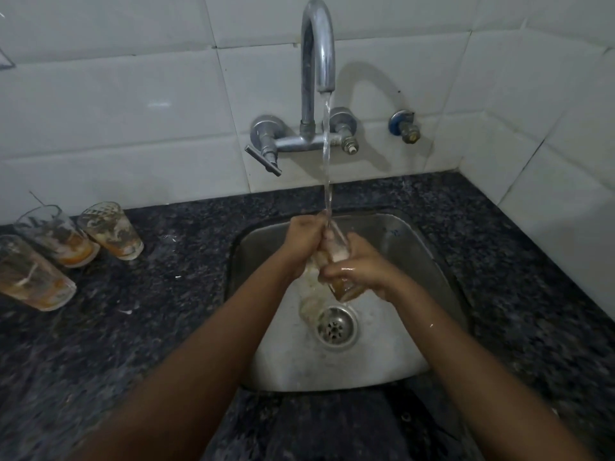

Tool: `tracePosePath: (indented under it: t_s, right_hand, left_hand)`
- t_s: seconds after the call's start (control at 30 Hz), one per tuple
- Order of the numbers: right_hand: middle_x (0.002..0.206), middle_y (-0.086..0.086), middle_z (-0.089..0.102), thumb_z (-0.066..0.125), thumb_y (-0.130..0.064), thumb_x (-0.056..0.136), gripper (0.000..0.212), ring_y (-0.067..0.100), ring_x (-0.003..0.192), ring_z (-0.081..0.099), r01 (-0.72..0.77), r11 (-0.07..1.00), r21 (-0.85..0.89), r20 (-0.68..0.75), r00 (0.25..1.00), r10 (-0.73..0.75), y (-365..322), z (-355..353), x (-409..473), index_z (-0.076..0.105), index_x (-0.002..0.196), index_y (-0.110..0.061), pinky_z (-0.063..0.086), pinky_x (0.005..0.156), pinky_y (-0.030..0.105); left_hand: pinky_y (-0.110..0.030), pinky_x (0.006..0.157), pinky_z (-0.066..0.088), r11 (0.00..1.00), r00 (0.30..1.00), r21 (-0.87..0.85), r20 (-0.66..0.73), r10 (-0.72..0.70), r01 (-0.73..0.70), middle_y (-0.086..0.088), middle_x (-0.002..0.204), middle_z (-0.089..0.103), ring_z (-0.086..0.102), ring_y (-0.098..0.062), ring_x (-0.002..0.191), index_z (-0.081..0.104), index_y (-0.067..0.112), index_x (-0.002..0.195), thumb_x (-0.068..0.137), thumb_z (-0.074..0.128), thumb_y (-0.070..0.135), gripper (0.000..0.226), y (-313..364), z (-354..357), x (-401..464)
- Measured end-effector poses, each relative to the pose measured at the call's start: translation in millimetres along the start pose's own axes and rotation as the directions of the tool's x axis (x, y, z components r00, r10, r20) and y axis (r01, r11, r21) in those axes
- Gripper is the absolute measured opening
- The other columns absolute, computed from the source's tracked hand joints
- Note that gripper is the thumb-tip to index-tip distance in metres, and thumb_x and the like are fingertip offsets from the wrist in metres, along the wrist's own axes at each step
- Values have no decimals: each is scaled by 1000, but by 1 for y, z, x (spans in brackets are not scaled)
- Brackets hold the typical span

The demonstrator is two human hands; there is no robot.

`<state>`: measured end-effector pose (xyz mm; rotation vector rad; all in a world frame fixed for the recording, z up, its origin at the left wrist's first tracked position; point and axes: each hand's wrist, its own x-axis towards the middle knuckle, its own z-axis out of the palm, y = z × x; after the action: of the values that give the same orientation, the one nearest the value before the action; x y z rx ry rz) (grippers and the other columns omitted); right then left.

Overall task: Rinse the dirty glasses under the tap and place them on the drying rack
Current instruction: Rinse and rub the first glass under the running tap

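Step in hand: rinsing, first of the dirty glasses as far as I can judge. I hold one glass [336, 261] over the sink [416, 247], directly under the tap [317, 44], tilted with its mouth up toward the stream [327, 161] and its brown-stained base down toward the drain [336, 326]. My right hand [359, 267] grips the lower body, fingers [336, 271] curled round it and wet. My left hand [304, 241] is closed over the rim end; its fingers seem to be rubbing at or inside the mouth, but the water blurs this and I cannot tell exactly. Cloudy water runs from the glass toward the drain.

Three more glasses [111, 231] stand on the dark surface [166, 311], well left of the sink, all with orange residue.

Brown residue at the base is not yet cleared. Next move, in my judgement: turn the glass so water reaches the bottom, tip it out, then carry it to the drying rack, which is not in view.
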<state>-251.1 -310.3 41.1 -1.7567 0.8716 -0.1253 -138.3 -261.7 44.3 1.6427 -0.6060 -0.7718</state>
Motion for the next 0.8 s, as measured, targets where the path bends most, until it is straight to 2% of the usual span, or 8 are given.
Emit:
tracePosePath:
  t_s: [0.07,0.13,0.23,0.33,0.43,0.53,0.7,0.8]
  right_hand:
    - [115,12,55,80,-23,63,81,31,98,61,2,746,-666,-212,958,-192,-7,15,-10,35,130,-12,51,76,37]
    - [119,13,52,79,-23,66,94,32,101,59,2,602,-798,-232,922,-311,-7,23,-10,22,140,-13,48,75,36]
    - [101,7,65,77,-12,66,66,23,85,65,147,974,-170,-29,988,-154,-14,0,-5,47,124,-12,51,74,36]
    - [87,15,67,63,1,79,22,23,69,67,-98,878,469,262,965,-32,-10,-16,-4,62,101,-4,53,66,38]
    - [88,10,64,73,-9,73,40,22,70,66,1,997,82,58,998,-5,-13,-4,-3,54,108,-7,54,60,33]
    - [112,12,57,78,-24,66,83,31,97,62,22,658,-753,-212,938,-274,-17,15,-5,31,134,-12,50,74,36]
    - [83,5,69,78,-14,69,36,23,77,67,117,993,-8,79,990,-116,-11,-13,6,64,102,-11,55,70,37]
    - [95,11,70,78,-13,70,31,25,89,68,125,991,-54,209,971,-111,-6,-28,15,68,100,-10,54,78,40]
  left_hand:
    - [-29,60,46,993,999,106,23,-46,44,-11,64,60,55,-21,58,64,5,68,93,50,35,42,9,8,2]
    - [-37,75,52,973,996,226,-87,-19,38,-16,77,69,64,-28,73,70,6,78,91,50,43,44,12,12,5]
    - [-35,64,54,996,990,91,-142,25,-12,-3,54,62,59,-17,51,63,14,59,91,54,39,41,11,2,2]
    - [-24,47,43,993,995,-106,-88,41,-50,3,41,51,46,-10,37,55,14,54,93,53,33,43,9,-9,-5]
    - [-30,56,51,996,997,81,-69,29,-24,-5,52,57,55,-15,46,59,12,57,94,50,35,44,14,-5,1]
    - [-38,73,54,948,990,318,-137,32,14,-9,57,60,61,-26,62,60,11,55,89,54,42,47,22,5,6]
    - [-39,70,54,981,984,176,-148,102,-76,-9,53,60,59,-22,52,62,7,60,90,57,37,43,19,-2,-5]
    - [-42,69,56,971,977,205,-146,153,-122,-17,65,68,64,-24,60,65,-1,71,89,56,43,48,14,0,-10]
